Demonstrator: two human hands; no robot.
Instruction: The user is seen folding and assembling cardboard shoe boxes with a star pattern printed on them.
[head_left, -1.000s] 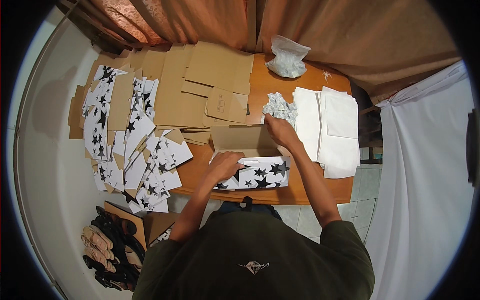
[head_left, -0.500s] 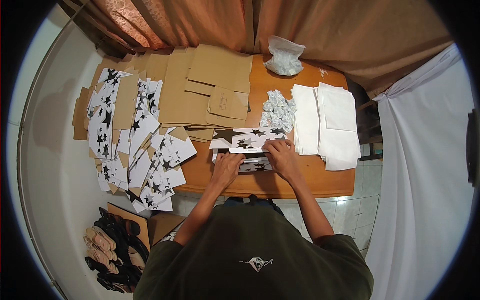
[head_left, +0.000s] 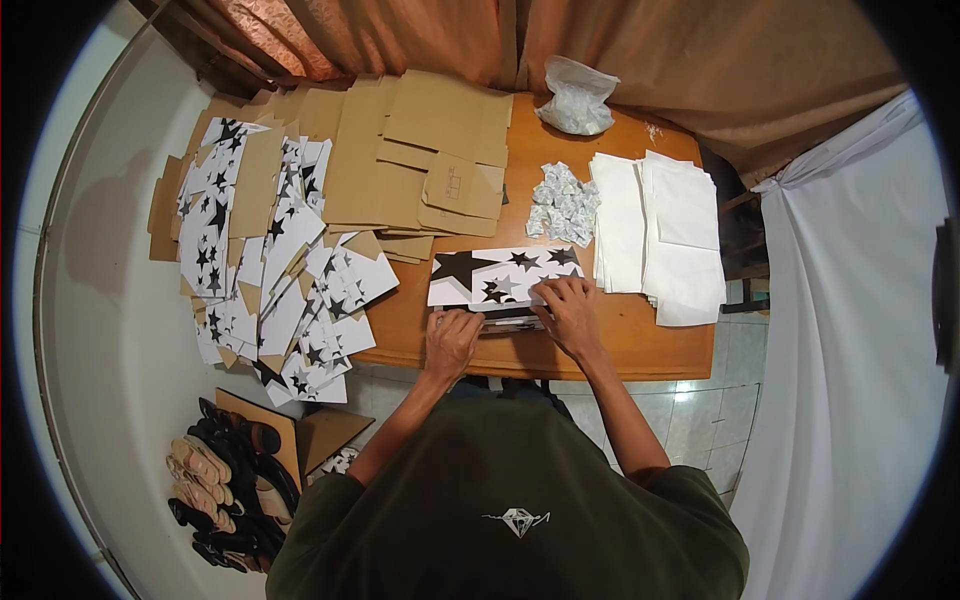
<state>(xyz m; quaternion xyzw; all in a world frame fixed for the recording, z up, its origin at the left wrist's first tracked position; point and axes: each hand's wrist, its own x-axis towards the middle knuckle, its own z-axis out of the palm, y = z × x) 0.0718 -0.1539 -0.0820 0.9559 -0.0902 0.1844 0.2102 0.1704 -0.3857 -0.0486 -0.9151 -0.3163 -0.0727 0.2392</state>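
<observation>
The head view showed the left hand [head_left: 452,338] and right hand [head_left: 568,312], fingers spread flat, pressing the star-printed box [head_left: 505,277] against the wooden table [head_left: 640,345], apparently to steady it.

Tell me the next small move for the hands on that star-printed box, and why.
Probably press the open lid flap down toward the body. The left hand and right hand both rest on the star-printed box at the table's front edge, its flap spread flat behind them. Whether anything is inside is hidden.
</observation>
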